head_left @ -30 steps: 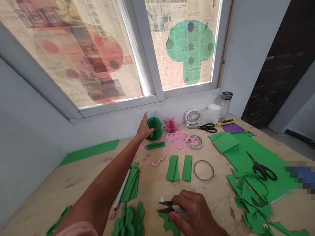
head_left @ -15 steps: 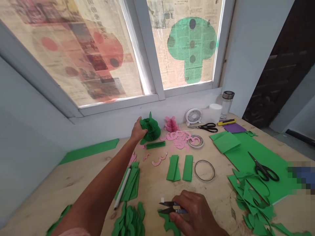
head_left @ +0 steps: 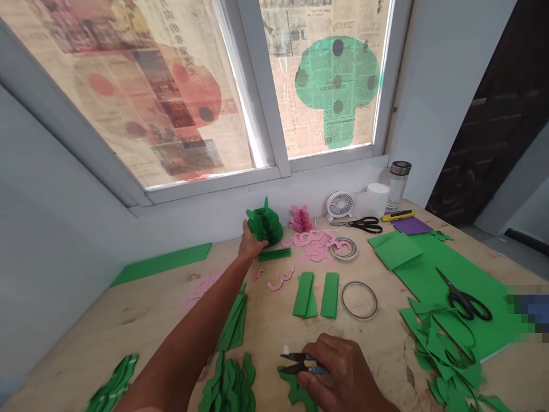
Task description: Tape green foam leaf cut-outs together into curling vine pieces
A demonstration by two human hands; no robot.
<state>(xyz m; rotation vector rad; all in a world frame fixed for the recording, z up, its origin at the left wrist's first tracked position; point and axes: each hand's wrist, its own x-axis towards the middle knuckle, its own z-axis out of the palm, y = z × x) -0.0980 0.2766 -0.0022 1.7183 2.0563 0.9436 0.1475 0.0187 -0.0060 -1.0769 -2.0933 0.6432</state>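
Note:
At the back by the wall stands a round green pleated-paper figure (head_left: pixel 266 226) with pointed ears. My left hand (head_left: pixel 253 243) reaches out to its lower left side, with the thumb in front and the other fingers partly hidden behind it. Near the front, my right hand (head_left: pixel 341 372) is closed around small thread snips (head_left: pixel 300 364), whose blades point left and are apart. Beside their upper tip shows a tiny white piece (head_left: pixel 286 349). Under the blades lies a wavy green paper cutout (head_left: pixel 298 395). A smaller pink pleated-paper figure (head_left: pixel 301 219) stands to the right.
Pink curved cutouts (head_left: pixel 315 243) lie mid-back, near black scissors (head_left: pixel 364 224) and a small fan (head_left: pixel 340 204). Green strips (head_left: pixel 329 294) and a tape ring (head_left: pixel 359 300) are central. On the right lie green sheets (head_left: pixel 467 286), more scissors (head_left: pixel 465 300) and scraps (head_left: pixel 446 355). Wavy green pieces (head_left: pixel 229 383) sit in front.
My left hand has shifted down along the green figure's side, uncovering its left ear. The view has turned slightly. My right hand keeps the thread snips in the same place.

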